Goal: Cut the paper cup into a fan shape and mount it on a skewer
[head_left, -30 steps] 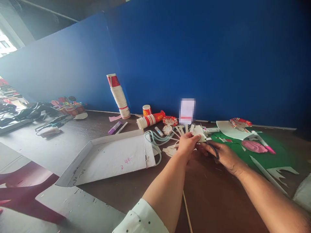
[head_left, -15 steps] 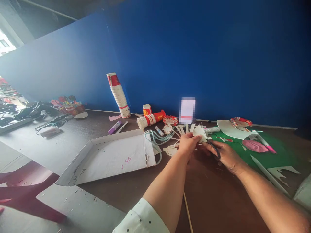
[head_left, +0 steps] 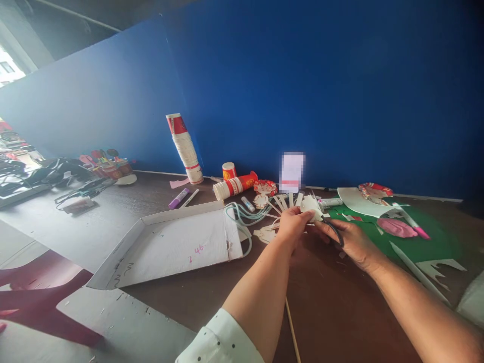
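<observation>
My left hand (head_left: 294, 224) is closed on a white paper cup cut into strips (head_left: 310, 204); its strips fan out to the left and its round bottom faces up. In my right hand (head_left: 353, 242) is a pair of scissors (head_left: 335, 233), its dark handle around my fingers. The scissor blades lie against the right edge of the cut cup, partly hidden by the paper. Just left of my left hand are white paper cut-outs (head_left: 264, 234) and a coil of pale tubing (head_left: 249, 217).
A white box lid (head_left: 170, 247) lies to the left. Behind it stand a tall stack of paper cups (head_left: 185, 151) and a purple glue stick (head_left: 179, 198). On the right, a green sheet (head_left: 381, 242) carries paper scraps and a pink-tipped marker (head_left: 412, 222). A blue partition (head_left: 302, 91) rises behind.
</observation>
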`<move>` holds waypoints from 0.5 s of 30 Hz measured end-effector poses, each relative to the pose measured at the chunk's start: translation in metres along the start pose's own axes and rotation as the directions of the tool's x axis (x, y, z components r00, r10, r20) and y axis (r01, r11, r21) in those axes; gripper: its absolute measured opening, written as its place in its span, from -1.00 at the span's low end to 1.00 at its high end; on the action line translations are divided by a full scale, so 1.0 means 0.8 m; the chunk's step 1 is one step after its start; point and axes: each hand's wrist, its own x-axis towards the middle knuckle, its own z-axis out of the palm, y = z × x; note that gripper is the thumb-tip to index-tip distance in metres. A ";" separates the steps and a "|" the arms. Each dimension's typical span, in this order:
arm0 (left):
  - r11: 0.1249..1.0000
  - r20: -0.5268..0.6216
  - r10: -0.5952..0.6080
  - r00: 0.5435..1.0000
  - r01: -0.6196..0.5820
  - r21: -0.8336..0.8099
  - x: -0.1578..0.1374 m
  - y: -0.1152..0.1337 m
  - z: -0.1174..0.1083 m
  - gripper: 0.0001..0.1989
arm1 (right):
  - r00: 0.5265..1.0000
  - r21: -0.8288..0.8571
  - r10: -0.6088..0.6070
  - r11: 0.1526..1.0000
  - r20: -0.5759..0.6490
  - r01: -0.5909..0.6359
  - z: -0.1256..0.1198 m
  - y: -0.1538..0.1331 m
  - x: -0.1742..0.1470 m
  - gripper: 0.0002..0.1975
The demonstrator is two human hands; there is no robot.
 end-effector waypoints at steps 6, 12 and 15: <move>1.000 0.003 -0.001 1.000 0.001 0.006 0.004 -0.005 -0.002 -0.85 | 0.999 -0.023 -0.047 0.999 -0.005 0.047 0.001 0.004 0.002 -0.50; 1.000 0.031 0.011 0.999 -0.011 0.007 0.007 -0.007 -0.005 -0.80 | 0.998 -0.005 -0.060 0.998 0.009 0.060 -0.001 0.004 0.002 -0.53; 1.000 0.044 0.018 0.999 -0.019 0.015 0.006 -0.006 -0.005 -0.81 | 0.998 -0.007 -0.062 0.998 0.019 0.063 -0.003 0.003 0.002 -0.54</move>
